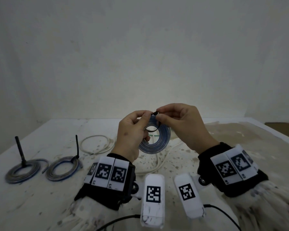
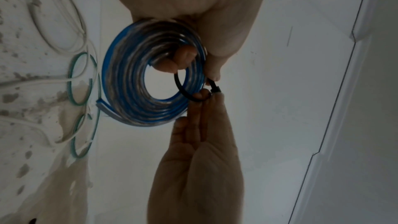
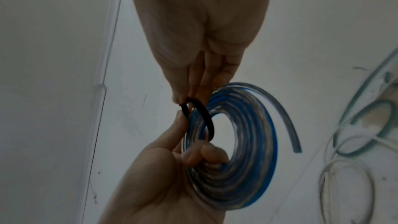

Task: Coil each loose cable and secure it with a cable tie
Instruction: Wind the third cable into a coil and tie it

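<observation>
A coil of blue and clear cable (image 1: 158,142) is held up above the table, gripped by my left hand (image 1: 145,119). One left finger pokes through the coil's centre (image 2: 178,60). A black cable tie (image 1: 153,130) loops loosely round one side of the coil (image 2: 137,77). My right hand (image 1: 158,114) pinches the tie's head (image 2: 215,89) at the top of the coil, and a left fingertip touches the tie beside it. In the right wrist view the tie (image 3: 202,113) arcs over the coil (image 3: 243,151), whose free end curls out to the right.
Two coiled cables, each with a black tie standing up, lie at the left (image 1: 22,170) (image 1: 63,169). A loose white cable (image 1: 95,145) and a thin green one (image 2: 73,77) sprawl on the stained white table (image 1: 40,205) below my hands. A wall stands behind.
</observation>
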